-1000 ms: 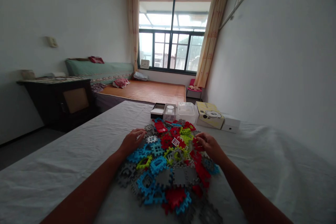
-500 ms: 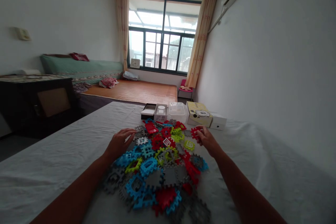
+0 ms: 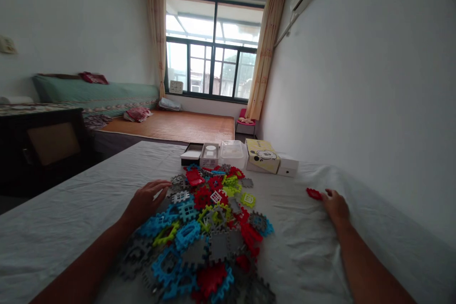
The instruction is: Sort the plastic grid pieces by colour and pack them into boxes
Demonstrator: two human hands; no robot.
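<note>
My right hand (image 3: 337, 206) is out to the right of the pile, its fingertips pinching the right edge of a red toothed building tile (image 3: 314, 194), low over the cloth. Whether the tile touches the cloth I cannot tell. At the pile's left side rests my left hand (image 3: 147, 199), fingers stretched out, holding nothing, its tips beside a grey tile (image 3: 177, 180). Between the hands spreads a heap of interlocking plastic tiles: blue ones (image 3: 187, 234), red ones (image 3: 211, 279), lime-green ones (image 3: 248, 199), grey ones (image 3: 218, 244) and a white one (image 3: 180, 196).
Along the table's far edge stand a black open box (image 3: 192, 154), a small box with a round white insert (image 3: 209, 154), a clear plastic container (image 3: 232, 153), a yellow cartoon box (image 3: 262, 156) and a white box (image 3: 288, 166). A wrinkled pale cloth (image 3: 295, 247) covers the table.
My right hand has carried the red tile from the pile's right edge farther right and lower. My left hand stays by the pile's left side. The view has turned slightly right.
</note>
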